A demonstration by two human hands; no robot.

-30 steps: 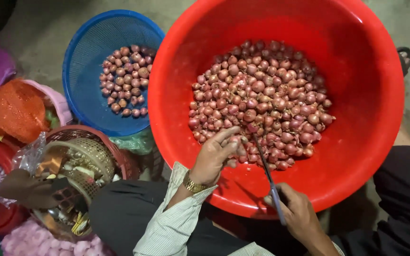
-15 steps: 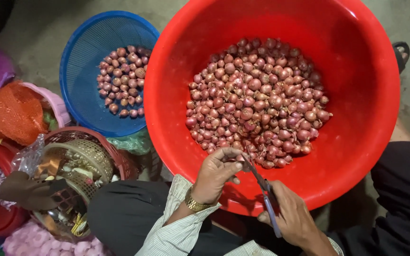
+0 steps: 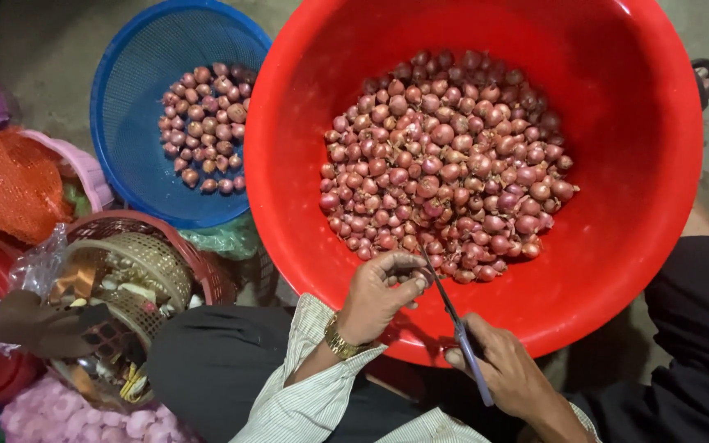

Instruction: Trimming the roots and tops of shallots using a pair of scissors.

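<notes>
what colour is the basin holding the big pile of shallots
Bright red: the basin holding the shallots shows clearly in the head view.

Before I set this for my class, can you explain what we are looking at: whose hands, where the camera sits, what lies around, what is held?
One view, from a camera worn on a person's head, looking down at their own two bare hands. The left hand pinches something small, hidden by the fingers, over the near edge of a red tub holding a heap of shallots. The right hand grips a knife, its tip at the left fingers. To the left stands a blue basket with fewer shallots, and beside it a woven basket of scraps.
</notes>
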